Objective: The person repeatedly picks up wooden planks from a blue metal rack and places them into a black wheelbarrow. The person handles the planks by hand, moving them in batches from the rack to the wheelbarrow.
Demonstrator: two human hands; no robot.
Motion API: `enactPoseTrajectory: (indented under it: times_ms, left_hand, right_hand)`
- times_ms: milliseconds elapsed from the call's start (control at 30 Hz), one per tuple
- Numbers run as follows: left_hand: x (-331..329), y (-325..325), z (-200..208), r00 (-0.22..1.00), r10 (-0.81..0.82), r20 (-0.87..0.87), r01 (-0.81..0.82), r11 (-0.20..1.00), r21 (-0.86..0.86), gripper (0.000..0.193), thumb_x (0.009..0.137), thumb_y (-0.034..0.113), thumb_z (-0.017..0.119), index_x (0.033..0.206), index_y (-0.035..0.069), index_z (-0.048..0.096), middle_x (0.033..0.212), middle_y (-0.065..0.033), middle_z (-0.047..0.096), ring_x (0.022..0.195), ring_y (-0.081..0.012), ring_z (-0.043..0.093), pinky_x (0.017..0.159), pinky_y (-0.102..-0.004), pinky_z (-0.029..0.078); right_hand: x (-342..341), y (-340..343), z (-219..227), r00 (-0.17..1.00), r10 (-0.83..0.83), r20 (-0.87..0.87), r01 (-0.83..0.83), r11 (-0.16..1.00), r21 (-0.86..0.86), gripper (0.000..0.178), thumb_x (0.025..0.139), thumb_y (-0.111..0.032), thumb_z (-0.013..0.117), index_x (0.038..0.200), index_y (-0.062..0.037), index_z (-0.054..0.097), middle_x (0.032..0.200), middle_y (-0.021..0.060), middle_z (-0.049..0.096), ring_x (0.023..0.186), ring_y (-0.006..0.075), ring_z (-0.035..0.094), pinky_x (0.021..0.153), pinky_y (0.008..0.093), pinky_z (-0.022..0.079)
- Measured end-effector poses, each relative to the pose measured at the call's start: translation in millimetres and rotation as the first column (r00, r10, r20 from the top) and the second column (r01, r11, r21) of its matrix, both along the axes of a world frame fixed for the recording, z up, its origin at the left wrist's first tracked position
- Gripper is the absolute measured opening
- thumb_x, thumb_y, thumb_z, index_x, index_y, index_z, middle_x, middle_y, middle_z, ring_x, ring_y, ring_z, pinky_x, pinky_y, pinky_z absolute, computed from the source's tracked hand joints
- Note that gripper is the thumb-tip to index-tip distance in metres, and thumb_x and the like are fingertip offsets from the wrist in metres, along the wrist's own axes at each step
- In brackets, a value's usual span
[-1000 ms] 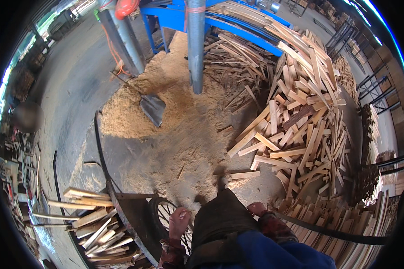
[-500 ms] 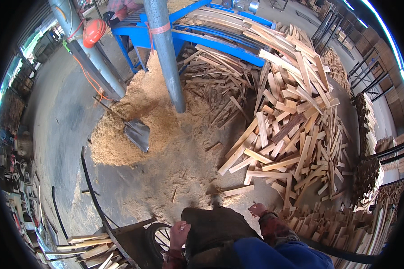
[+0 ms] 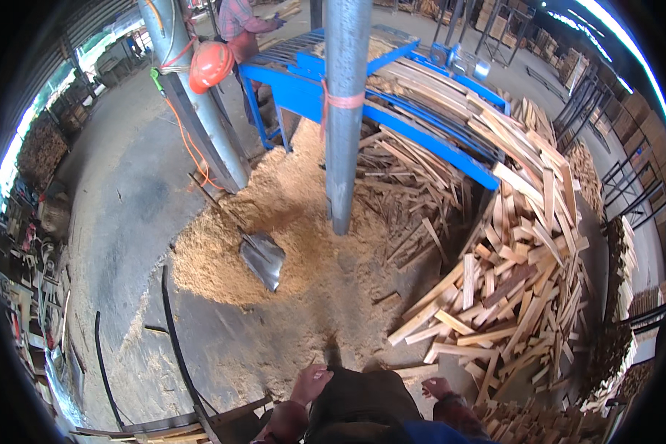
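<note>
Head view: both hands (image 3: 311,383) (image 3: 438,387) empty beside wood offcuts (image 3: 496,296).

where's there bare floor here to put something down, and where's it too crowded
Bare concrete lies on the left, between the sawdust heap with its shovel and the left clutter. A thinly dusted patch sits ahead of the left hand. Crowded: the wood offcut pile right of the right hand, and under the blue table.

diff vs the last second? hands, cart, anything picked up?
The view tilted up: the cart of wood scraps has dropped out at lower left, and the blue machine and a person's plaid shirt came into view. Left hand and right hand stay low, holding nothing. Shovel and sawdust pile unmoved.
</note>
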State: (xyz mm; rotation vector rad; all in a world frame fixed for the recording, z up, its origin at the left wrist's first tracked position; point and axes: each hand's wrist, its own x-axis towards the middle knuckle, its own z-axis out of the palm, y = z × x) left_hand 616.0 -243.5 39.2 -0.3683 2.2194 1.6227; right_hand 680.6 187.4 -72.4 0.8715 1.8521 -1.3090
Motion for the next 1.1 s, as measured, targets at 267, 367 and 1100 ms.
enactPoseTrajectory:
  times_ms: [267,367,1100]
  left_hand:
    - [-119.3,-48.2,3.1,0.996,-0.002,-0.087,-0.003,0.998,-0.058,0.031,0.084,0.02,0.07,0.102,-0.004,0.064,0.088,-0.0152,0.071,0.084,-0.0196,0.069,0.075,-0.0313,0.055]
    - [-147.8,-33.5,-0.2,0.99,-0.035,-0.139,0.023,0.996,-0.091,0.031,0.084,0.021,0.071,0.101,-0.004,0.065,0.088,-0.0148,0.071,0.084,-0.0193,0.069,0.075,-0.0317,0.055]
    - [-294.5,104.5,-7.7,0.968,-0.2,0.151,0.193,0.979,0.057,0.033,0.082,0.023,0.074,0.102,-0.002,0.067,0.086,-0.0109,0.07,0.082,-0.0156,0.066,0.074,-0.0299,0.052]
  right_hand:
    - [10.1,-20.8,16.5,0.945,-0.313,0.092,0.316,0.949,-0.018,0.027,0.084,-0.015,0.065,0.1,0.0074,0.064,0.079,0.0167,0.067,0.066,0.0257,0.068,0.058,0.0386,0.059]
    - [12.8,-9.6,7.9,0.931,-0.348,0.112,0.356,0.933,-0.056,0.033,0.083,-0.017,0.066,0.103,0.0096,0.062,0.075,0.0167,0.066,0.061,0.0254,0.067,0.055,0.0384,0.059]
    - [-319.3,59.8,24.4,0.948,-0.025,-0.316,0.074,0.987,0.143,0.03,0.087,-0.028,0.066,0.098,0.0002,0.07,0.078,0.0098,0.069,0.066,0.0169,0.068,0.061,0.0319,0.057]
